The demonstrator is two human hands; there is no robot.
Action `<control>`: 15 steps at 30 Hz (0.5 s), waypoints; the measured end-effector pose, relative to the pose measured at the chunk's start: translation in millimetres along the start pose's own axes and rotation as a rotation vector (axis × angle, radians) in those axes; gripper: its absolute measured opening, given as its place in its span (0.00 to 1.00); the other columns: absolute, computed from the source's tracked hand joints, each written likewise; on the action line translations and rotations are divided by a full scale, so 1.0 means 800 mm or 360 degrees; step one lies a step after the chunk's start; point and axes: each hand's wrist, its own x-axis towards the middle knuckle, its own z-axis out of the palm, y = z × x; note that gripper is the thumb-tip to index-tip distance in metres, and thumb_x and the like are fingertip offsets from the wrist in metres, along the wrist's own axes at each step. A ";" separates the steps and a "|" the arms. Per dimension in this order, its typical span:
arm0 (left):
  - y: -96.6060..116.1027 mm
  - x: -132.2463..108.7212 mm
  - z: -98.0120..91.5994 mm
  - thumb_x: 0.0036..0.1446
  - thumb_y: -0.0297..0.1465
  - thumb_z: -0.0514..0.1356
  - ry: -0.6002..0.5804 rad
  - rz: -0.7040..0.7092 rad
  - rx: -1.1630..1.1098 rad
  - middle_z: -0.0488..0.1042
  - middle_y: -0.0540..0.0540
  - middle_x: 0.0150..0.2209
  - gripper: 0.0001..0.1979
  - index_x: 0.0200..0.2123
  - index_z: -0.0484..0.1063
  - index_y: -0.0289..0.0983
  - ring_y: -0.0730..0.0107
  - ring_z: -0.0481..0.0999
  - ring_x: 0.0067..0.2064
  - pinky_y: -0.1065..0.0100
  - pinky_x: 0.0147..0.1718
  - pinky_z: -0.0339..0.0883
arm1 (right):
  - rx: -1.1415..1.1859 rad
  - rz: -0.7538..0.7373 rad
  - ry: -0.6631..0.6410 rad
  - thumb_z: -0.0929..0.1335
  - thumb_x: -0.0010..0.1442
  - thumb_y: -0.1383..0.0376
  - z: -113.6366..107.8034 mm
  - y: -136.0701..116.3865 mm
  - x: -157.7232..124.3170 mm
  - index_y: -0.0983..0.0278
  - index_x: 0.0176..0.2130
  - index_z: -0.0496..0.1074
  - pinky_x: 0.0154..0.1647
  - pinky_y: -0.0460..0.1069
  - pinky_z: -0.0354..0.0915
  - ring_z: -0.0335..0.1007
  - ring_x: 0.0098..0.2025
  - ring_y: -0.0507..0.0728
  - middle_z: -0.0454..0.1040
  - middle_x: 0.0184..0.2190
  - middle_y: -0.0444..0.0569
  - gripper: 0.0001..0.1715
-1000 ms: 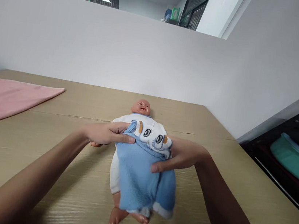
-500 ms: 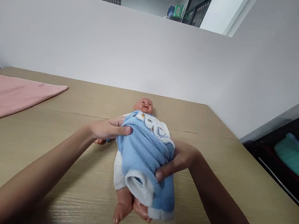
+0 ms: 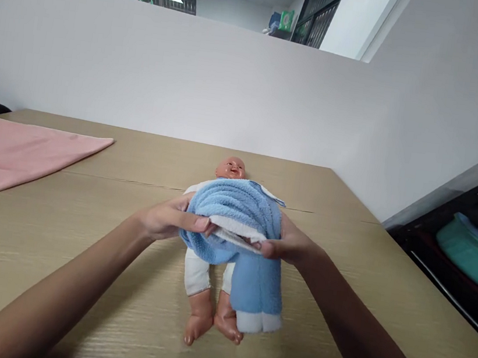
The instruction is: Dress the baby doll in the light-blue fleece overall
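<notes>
A baby doll (image 3: pixel 231 168) lies face up on the table, its bare feet towards me, in white clothing with white leggings (image 3: pixel 196 273). Over its belly I hold light-blue fleece baby pants (image 3: pixel 236 199) with white cuffs. One leg is bunched into folds, its white cuff (image 3: pixel 237 226) spread between my thumbs. The other pant leg (image 3: pixel 257 290) hangs flat over one of the doll's legs. My left hand (image 3: pixel 172 217) grips the bunched leg at the left, fingers partly inside the cuff. Opposite it, my right hand (image 3: pixel 290 241) pinches the cuff's right side; most of its fingers are hidden.
A pink cloth (image 3: pixel 26 157) lies on the left of the wooden table (image 3: pixel 117 298). Behind it rises a white partition (image 3: pixel 190 79). At the right stands a black rack (image 3: pixel 415 243) holding folded green fabric (image 3: pixel 471 253).
Both hands have gathered the pant leg upward into folds, the right hand rising. Its cuff moved up and now stretches between the thumbs. The printed patch has gone from view, and more of the doll's leggings shows.
</notes>
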 end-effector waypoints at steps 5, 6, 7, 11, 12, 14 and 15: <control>-0.005 -0.015 0.039 0.53 0.45 0.77 0.0256 -0.0113 0.0055 0.81 0.43 0.46 0.28 0.51 0.79 0.35 0.60 0.78 0.47 0.64 0.49 0.72 | -0.0393 0.0105 0.0675 0.76 0.59 0.60 0.030 -0.021 -0.019 0.61 0.48 0.77 0.52 0.54 0.73 0.78 0.48 0.60 0.82 0.43 0.47 0.18; -0.007 -0.019 0.049 0.53 0.44 0.77 0.0306 -0.0107 0.0102 0.81 0.42 0.51 0.31 0.56 0.77 0.37 0.57 0.79 0.52 0.62 0.53 0.72 | -0.0441 0.0130 0.0783 0.74 0.61 0.60 0.036 -0.022 -0.022 0.62 0.44 0.76 0.48 0.53 0.73 0.77 0.44 0.59 0.81 0.40 0.46 0.12; -0.010 -0.023 0.058 0.54 0.43 0.77 0.0355 -0.0115 0.0162 0.80 0.41 0.56 0.34 0.60 0.74 0.38 0.55 0.78 0.56 0.60 0.56 0.72 | -0.0497 0.0165 0.0827 0.71 0.61 0.61 0.042 -0.022 -0.026 0.62 0.40 0.75 0.45 0.52 0.72 0.76 0.40 0.58 0.80 0.36 0.45 0.08; -0.018 -0.044 0.081 0.49 0.42 0.79 0.0558 -0.0275 0.0555 0.76 0.39 0.62 0.49 0.70 0.61 0.41 0.48 0.76 0.61 0.55 0.58 0.73 | -0.0909 0.0324 0.0578 0.71 0.58 0.64 0.066 -0.025 -0.037 0.62 0.30 0.71 0.40 0.50 0.68 0.70 0.34 0.55 0.76 0.29 0.42 0.06; -0.020 -0.049 0.082 0.48 0.41 0.79 0.0596 -0.0319 0.0639 0.76 0.39 0.61 0.51 0.71 0.59 0.41 0.48 0.76 0.61 0.55 0.58 0.73 | -0.1023 0.0342 0.0512 0.72 0.57 0.63 0.071 -0.027 -0.039 0.61 0.29 0.70 0.39 0.50 0.67 0.69 0.33 0.55 0.75 0.28 0.42 0.08; -0.023 -0.059 0.082 0.51 0.40 0.77 0.0592 -0.0390 0.0725 0.78 0.41 0.56 0.48 0.70 0.60 0.39 0.49 0.78 0.57 0.57 0.53 0.76 | -0.1205 0.0323 0.0418 0.73 0.55 0.63 0.078 -0.031 -0.041 0.61 0.29 0.69 0.36 0.50 0.65 0.67 0.31 0.54 0.74 0.27 0.41 0.09; -0.024 -0.064 0.082 0.54 0.41 0.74 0.0582 -0.0402 0.0741 0.79 0.42 0.53 0.43 0.69 0.62 0.38 0.51 0.79 0.54 0.58 0.50 0.76 | -0.1262 0.0303 0.0386 0.73 0.54 0.64 0.080 -0.032 -0.042 0.61 0.28 0.69 0.34 0.50 0.63 0.65 0.30 0.54 0.73 0.26 0.40 0.10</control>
